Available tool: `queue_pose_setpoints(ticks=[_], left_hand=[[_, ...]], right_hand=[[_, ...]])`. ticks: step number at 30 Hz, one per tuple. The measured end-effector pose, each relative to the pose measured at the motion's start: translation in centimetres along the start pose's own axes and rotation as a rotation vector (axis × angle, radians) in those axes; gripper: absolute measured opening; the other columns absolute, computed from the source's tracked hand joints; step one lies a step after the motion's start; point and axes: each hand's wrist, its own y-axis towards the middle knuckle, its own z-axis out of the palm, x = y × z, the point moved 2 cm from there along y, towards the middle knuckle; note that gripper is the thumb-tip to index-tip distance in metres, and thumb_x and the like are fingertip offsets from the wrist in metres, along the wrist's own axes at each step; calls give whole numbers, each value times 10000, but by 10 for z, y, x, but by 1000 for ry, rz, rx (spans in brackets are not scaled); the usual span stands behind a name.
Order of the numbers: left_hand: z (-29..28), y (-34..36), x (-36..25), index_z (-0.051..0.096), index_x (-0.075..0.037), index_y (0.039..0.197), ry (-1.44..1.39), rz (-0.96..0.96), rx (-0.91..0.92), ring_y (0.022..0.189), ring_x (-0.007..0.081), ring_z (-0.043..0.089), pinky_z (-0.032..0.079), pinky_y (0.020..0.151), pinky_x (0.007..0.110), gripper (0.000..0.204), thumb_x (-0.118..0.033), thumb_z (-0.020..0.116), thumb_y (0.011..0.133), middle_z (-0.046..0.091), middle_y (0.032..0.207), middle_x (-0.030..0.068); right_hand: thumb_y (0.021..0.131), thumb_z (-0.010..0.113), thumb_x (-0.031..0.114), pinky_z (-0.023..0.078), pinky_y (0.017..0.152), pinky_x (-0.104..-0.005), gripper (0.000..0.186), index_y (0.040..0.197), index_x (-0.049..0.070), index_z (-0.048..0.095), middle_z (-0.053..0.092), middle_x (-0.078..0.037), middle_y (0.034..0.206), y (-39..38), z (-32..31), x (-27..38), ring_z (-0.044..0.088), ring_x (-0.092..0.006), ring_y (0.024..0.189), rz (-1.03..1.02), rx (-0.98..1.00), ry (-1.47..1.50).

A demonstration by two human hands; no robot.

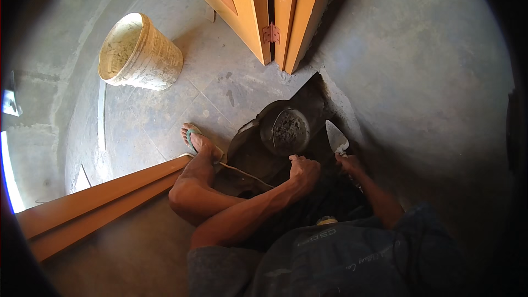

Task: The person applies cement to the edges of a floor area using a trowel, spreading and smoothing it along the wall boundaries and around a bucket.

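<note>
My right hand [349, 165] is wrapped round the handle of a pointed trowel [336, 137], whose pale blade points up and away from me. Left of it, my left hand [304, 171] is closed at the near rim of a round dark bucket [264, 130]. Whether its fingers grip that rim or something small is hidden. Inside the bucket lies lumpy grey material [290, 132] that looks like mortar. The bucket stands in shadow between my legs and the door frame.
A large whitish bucket [159, 58], smeared with dried material, is tilted in view at the far left on the tiled floor [220, 99]. An orange hinged door [234, 0] stands ahead. An orange timber frame [110, 201] lies left. My sandalled foot [197, 140] is beside a thin cord or stick [245, 174].
</note>
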Motion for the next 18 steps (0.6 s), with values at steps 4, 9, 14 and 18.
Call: queue_pose_setpoints(ticks=[4,9,14,18], left_hand=[[-1,-2,1,718,-43,1068,36,11,0,1041,341,659,405,968,574,251,-162,633,864,722,1036,158],[4,0,0,719,-28,1060,32,2,26,1044,377,651,413,946,594,260,-175,637,862,716,1034,180],[1,0,3,719,-19,1057,29,40,41,986,395,666,406,938,602,269,-175,639,852,717,1005,181],[5,2,5,722,-33,1060,22,41,43,964,394,672,389,947,604,269,-174,641,845,720,984,174]], right_hand=[[847,623,620,490,575,-352,605,868,22,711,635,-88,693,-5,1,3,639,-206,611,-12,38,-27],[844,611,640,468,557,-333,620,867,28,708,604,-63,657,-3,1,1,618,-183,600,-103,49,-31],[827,611,659,448,548,-328,638,875,31,712,608,-55,655,-6,-1,4,595,-170,596,-91,57,-37],[812,616,669,453,556,-337,645,876,35,720,633,-66,677,-10,1,10,601,-176,603,-94,62,-33]])
